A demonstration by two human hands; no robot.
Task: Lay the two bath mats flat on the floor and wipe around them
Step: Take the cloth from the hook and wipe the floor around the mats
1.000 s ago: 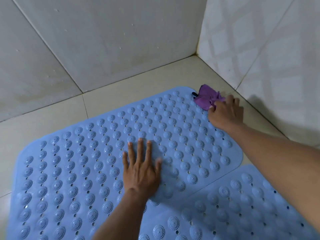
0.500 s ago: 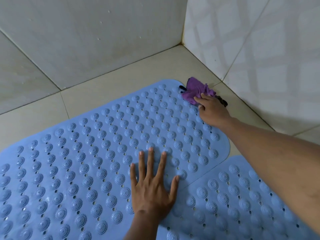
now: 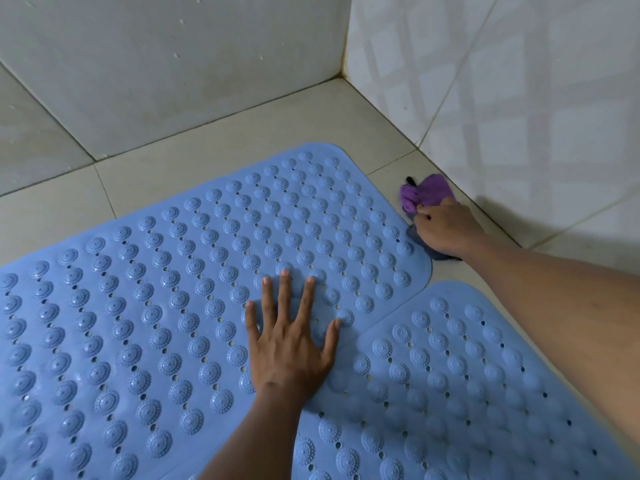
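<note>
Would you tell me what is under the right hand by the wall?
A crumpled purple cloth sits under the right hand on the beige tiled floor; its darker part pokes out below. The floor beneath is hidden.

Two blue studded bath mats lie flat on the tiled floor point(image 3: 221, 136), the larger mat point(image 3: 166, 306) overlapping the nearer mat point(image 3: 450, 393). The left hand point(image 3: 294, 348) presses flat, fingers spread, on the larger mat; the right hand point(image 3: 446, 228) grips a purple cloth point(image 3: 427, 194) on the floor by the wall corner

Two knobbly matt rubbery mats point(image 3: 180, 271), a soft purple cloth point(image 3: 427, 194), smooth faintly glossy floor tiles point(image 3: 242, 133)
</note>
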